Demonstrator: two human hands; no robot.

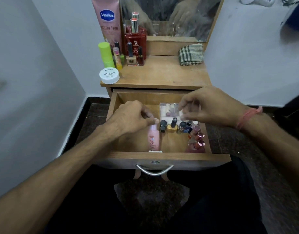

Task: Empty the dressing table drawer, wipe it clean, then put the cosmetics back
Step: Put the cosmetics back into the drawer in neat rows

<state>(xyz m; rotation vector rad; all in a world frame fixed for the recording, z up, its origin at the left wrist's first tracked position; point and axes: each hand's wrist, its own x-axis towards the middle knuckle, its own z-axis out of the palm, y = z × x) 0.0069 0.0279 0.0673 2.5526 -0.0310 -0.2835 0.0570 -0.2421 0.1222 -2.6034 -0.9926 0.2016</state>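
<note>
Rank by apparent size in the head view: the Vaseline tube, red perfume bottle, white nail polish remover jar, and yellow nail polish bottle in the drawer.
1. Vaseline tube
2. Red perfume bottle
3. White nail polish remover jar, though it sits nearer the camera
4. Yellow nail polish bottle, smallest despite being nearest

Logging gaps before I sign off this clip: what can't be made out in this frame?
- Head view: what the right hand pinches over the clear box; motion blur smears its fingertips.
- Whether the left hand holds anything; its curled fingers hide it above the pink tube.
- Drawer floor at left, covered by the left hand.
- Small print on the bottles: too small.
</note>
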